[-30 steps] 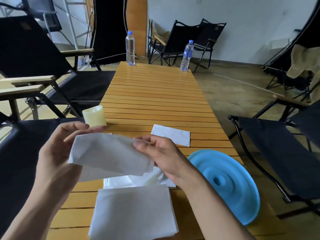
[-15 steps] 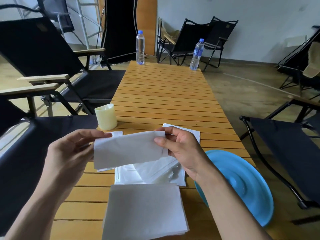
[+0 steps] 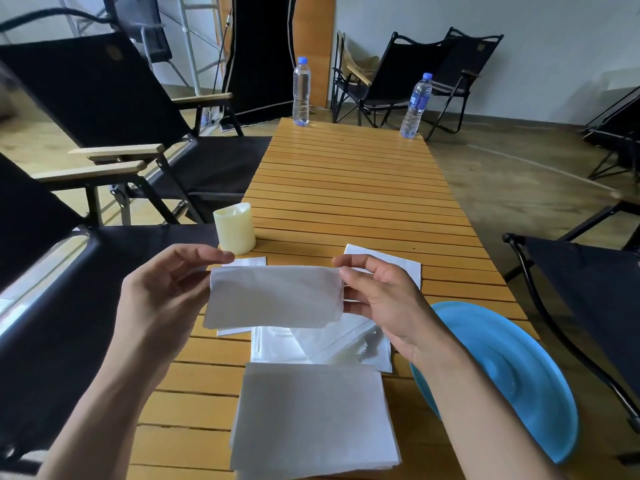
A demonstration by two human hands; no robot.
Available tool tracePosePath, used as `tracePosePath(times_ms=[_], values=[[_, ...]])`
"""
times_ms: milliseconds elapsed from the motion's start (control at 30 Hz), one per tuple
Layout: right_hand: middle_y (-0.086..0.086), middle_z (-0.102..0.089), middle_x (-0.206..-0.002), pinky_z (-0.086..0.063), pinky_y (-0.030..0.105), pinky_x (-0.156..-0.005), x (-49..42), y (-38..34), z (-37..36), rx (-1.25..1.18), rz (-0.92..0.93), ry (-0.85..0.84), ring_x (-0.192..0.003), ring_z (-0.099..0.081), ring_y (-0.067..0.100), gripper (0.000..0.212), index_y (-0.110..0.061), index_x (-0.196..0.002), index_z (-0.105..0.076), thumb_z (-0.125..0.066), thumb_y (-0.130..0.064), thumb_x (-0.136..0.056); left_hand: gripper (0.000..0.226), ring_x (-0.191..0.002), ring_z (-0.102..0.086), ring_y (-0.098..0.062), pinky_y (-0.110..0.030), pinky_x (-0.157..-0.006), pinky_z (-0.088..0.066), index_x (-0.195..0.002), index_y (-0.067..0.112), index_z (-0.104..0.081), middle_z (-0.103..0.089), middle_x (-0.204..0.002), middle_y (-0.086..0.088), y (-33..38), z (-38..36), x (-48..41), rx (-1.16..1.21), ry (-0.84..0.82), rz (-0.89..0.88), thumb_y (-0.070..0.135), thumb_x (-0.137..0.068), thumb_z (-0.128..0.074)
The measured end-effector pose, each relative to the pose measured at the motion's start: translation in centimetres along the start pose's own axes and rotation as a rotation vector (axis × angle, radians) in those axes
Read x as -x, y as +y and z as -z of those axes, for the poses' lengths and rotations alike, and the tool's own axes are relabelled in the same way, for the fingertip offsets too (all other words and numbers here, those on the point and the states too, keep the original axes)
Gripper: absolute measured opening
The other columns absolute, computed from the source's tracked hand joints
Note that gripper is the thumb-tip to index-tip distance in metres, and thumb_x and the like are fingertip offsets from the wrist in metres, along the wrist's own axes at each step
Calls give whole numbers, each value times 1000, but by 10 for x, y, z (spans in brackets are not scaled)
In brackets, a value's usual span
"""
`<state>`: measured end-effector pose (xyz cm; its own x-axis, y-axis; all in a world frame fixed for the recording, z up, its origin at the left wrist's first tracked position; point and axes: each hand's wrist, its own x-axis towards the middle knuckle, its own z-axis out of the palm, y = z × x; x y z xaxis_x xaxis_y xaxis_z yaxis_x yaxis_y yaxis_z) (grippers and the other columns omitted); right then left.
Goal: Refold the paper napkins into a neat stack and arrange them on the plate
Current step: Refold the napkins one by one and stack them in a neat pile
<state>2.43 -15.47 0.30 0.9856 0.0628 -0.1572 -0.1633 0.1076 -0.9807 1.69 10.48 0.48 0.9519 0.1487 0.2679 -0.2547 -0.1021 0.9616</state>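
I hold a folded white napkin (image 3: 275, 296) above the wooden table. My left hand (image 3: 162, 299) pinches its left end and my right hand (image 3: 381, 299) pinches its right end. Below it lies a clear plastic wrapper (image 3: 325, 344). A stack of white napkins (image 3: 311, 420) rests on the table's near edge. Another folded napkin (image 3: 394, 263) lies flat behind my right hand, and a small one (image 3: 247, 262) shows near the candle. The blue plate (image 3: 512, 379) lies upside down at the near right, overhanging the table edge.
A cream candle (image 3: 234, 228) stands at the table's left edge. Two water bottles (image 3: 301, 91) (image 3: 415, 105) stand at the far end. Black folding chairs (image 3: 114, 109) flank the slatted table (image 3: 346, 188) on both sides.
The napkin has been drawn flatter and level between both hands, and my hands have spread apart to its ends. The camera view has shifted slightly.
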Motion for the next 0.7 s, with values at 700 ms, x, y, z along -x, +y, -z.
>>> tracePosePath(times_ms=[700], values=[[11,-78,-94,-61,29,-75,2,-6,1,25,-33,-16,-83,-72,19,21,-12,-104,-72,-78,-10,-84,19,-96,-74,-13,-17,-70,-58,-92,18,-79,-79,-101,0,4,11,-2,10,-43,112,4,-87,-66]])
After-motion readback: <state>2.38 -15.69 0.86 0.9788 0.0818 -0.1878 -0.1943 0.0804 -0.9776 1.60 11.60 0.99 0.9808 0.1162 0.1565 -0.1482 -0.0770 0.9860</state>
